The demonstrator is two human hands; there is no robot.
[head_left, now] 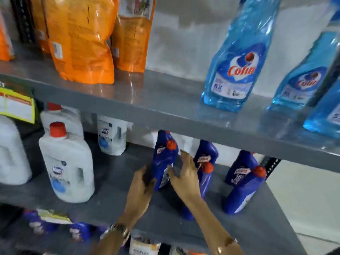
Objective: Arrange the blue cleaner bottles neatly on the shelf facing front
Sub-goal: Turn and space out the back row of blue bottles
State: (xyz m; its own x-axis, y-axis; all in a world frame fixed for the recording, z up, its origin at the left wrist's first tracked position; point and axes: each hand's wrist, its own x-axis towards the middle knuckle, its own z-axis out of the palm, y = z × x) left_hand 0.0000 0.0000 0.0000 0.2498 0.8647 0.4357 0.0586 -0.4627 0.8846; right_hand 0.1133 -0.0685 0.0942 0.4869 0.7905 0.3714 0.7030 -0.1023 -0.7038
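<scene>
Right now the dark blue cleaner bottle [164, 159] stands on the middle shelf [114, 183], its long axis close to upright with the red-capped neck leaning a little toward the back. It sits directly between the two hands. The left hand [142, 188] is against its lower left side, and the right hand [185, 173] is against its right side, slightly higher up. Both sets of fingers are spread apart around the body; they look to be touching it, but motion blur makes it hard to say whether either hand truly clamps it. Neither hand is clearly nearer, since the bottle lies in the gap between them.

Its label appears turned partly toward the right, so my judgement is that the coming move is a twist about the upright axis to bring the label front, with both palms steadying it.

Just to the right stands a second blue bottle [206, 168], close behind the right hand, and further right a third bottle [242, 192]. White jugs [68, 168] stand well apart to the left. On the shelf above are pale blue spray bottles [237, 57] and orange pouches [82, 37].
</scene>
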